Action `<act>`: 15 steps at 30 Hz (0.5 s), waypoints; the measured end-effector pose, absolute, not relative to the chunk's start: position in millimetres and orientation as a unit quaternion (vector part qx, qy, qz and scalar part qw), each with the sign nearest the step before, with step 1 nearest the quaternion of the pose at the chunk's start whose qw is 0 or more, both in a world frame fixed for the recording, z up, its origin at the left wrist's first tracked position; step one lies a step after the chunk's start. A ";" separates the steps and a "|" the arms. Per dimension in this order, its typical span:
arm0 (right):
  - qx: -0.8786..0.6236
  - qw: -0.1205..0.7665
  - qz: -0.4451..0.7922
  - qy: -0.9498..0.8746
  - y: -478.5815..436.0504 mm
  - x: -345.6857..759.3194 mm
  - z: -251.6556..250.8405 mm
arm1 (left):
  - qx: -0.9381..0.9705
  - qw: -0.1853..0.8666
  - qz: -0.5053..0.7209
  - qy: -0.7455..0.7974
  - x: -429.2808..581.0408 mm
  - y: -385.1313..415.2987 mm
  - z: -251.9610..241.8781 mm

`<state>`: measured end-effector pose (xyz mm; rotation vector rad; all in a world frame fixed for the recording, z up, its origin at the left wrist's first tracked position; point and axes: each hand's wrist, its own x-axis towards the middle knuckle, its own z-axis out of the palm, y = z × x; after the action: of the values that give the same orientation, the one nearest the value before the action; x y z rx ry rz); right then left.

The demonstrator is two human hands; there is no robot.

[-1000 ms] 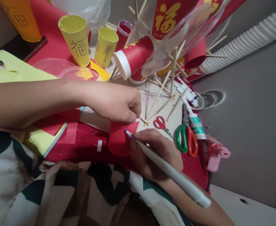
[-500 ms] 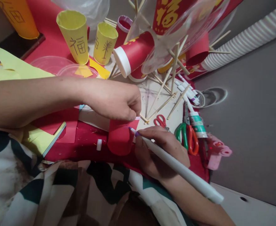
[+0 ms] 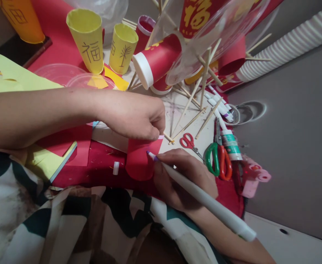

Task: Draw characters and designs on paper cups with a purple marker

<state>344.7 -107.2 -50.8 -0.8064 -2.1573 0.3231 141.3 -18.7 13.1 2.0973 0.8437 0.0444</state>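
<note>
My left hand (image 3: 139,115) has its fingers closed on the upper end of a red paper cup (image 3: 140,161), which lies near the table's front edge. In my right hand (image 3: 187,179) is a long white marker (image 3: 205,196), pinched close to its purple tip. That tip is at the red cup's surface, just below my left hand. A small white cap (image 3: 116,168) lies on the dark red cloth to the left of the cup. Any marks on the cup are too faint to read.
Scissors with green and red handles (image 3: 224,163), small red scissors (image 3: 187,140), a glue bottle (image 3: 231,143) and a pink glue gun (image 3: 253,178) lie right. Behind stand yellow cups (image 3: 88,46), wooden sticks (image 3: 188,106) and a tilted red cup (image 3: 161,60). Papers (image 3: 40,161) lie left.
My right hand has shifted slightly left with the marker, and the tip has moved left across the red cup. My left hand has stayed nearly in place.
</note>
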 end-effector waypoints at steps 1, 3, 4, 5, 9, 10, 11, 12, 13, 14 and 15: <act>-0.314 0.396 0.132 -0.853 -106.7 344.6 -51.2 | 0.838 0.428 0.021 0.337 141.2 -18.7 12.8; -0.303 0.388 0.136 -0.860 -105.7 344.2 -51.0 | 0.838 0.431 0.022 0.334 141.1 -18.8 12.7; -0.299 0.382 0.137 -0.863 -105.4 344.0 -50.5 | 0.838 0.431 0.020 0.333 141.1 -18.8 12.9; -0.295 0.378 0.138 -0.867 -105.3 343.8 -49.8 | 0.839 0.430 0.017 0.333 141.1 -18.8 13.2; -0.298 0.361 0.140 -0.872 -106.3 343.6 -45.8 | 0.840 0.423 0.009 0.339 141.4 -19.1 14.9; -0.300 0.356 0.137 -0.874 -106.5 343.7 -45.1 | 0.841 0.423 0.008 0.339 141.4 -19.1 15.1; -0.300 0.351 0.134 -0.877 -106.6 343.8 -44.8 | 0.840 0.424 0.008 0.338 141.5 -19.1 15.1; -0.296 0.349 0.131 -0.880 -106.5 343.9 -44.9 | 0.840 0.425 0.007 0.337 141.5 -19.0 15.0; -0.290 0.349 0.126 -0.882 -106.2 343.9 -45.4 | 0.840 0.426 0.006 0.336 141.5 -19.0 14.9; -0.283 0.350 0.123 -0.884 -105.9 343.6 -46.3 | 0.839 0.428 0.006 0.336 141.6 -18.9 14.8; -0.277 0.353 0.120 -0.885 -105.4 343.2 -47.6 | 0.838 0.429 0.007 0.336 141.6 -19.0 14.8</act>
<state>343.2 -105.4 -47.6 -0.7156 -2.2897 0.3116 141.6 -19.0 14.8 2.0932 0.8398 0.0183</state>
